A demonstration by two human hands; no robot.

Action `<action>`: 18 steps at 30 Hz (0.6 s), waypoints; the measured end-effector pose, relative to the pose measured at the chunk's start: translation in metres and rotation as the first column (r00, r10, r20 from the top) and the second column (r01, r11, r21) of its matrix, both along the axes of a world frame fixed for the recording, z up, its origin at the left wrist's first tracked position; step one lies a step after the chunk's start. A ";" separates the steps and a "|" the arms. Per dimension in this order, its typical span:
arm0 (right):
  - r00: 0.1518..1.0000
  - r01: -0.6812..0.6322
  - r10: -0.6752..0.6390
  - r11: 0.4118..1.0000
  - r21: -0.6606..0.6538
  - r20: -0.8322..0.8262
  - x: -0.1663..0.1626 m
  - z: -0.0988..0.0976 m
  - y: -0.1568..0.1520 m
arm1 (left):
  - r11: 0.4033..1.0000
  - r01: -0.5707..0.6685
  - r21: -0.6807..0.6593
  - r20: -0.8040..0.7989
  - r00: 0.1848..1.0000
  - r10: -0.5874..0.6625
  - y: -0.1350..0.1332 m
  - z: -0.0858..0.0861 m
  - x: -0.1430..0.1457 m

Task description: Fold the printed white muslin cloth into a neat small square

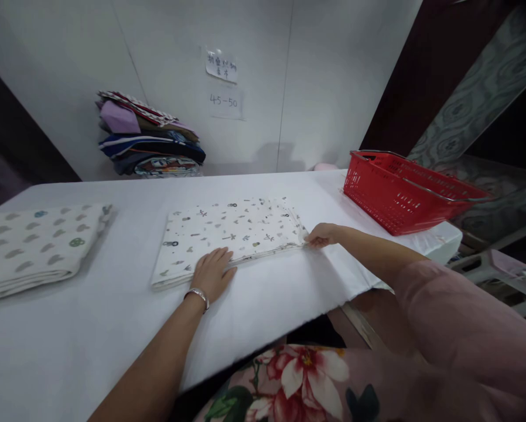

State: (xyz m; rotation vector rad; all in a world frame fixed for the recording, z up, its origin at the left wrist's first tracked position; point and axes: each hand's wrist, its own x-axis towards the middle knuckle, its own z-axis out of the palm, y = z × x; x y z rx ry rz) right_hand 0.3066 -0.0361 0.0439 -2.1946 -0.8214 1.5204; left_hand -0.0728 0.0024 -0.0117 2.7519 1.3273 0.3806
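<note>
A white cloth (232, 225) with small grey and green prints lies folded into a long rectangle on the white-covered table (263, 305). Flat on its near edge, left of the middle, rests my left hand (212, 272), fingers stretched out and a bracelet at the wrist. At the near right corner of the cloth, my right hand (322, 234) pinches the fabric between thumb and curled fingers. Some of the right fingertips are hidden by the hand.
Another folded cloth (38, 243) with grey shapes lies at the left. A red basket (390, 196) with metal handles stands at the right end of the table. Stacked fabrics (151, 138) sit against the wall at the back left. Beyond the right end is a pale stool (500, 275).
</note>
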 end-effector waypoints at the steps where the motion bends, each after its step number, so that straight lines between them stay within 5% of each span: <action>1: 1.000 -0.003 0.003 1.000 -0.011 -0.007 0.000 0.000 0.001 | 1.000 0.000 -0.002 0.002 1.000 0.000 0.000 0.000 0.000; 18: 1.000 0.002 -0.002 0.999 -0.047 -0.004 -0.008 0.003 -0.003 | 0.999 -0.004 -0.037 0.020 1.000 0.005 -0.002 0.003 -0.001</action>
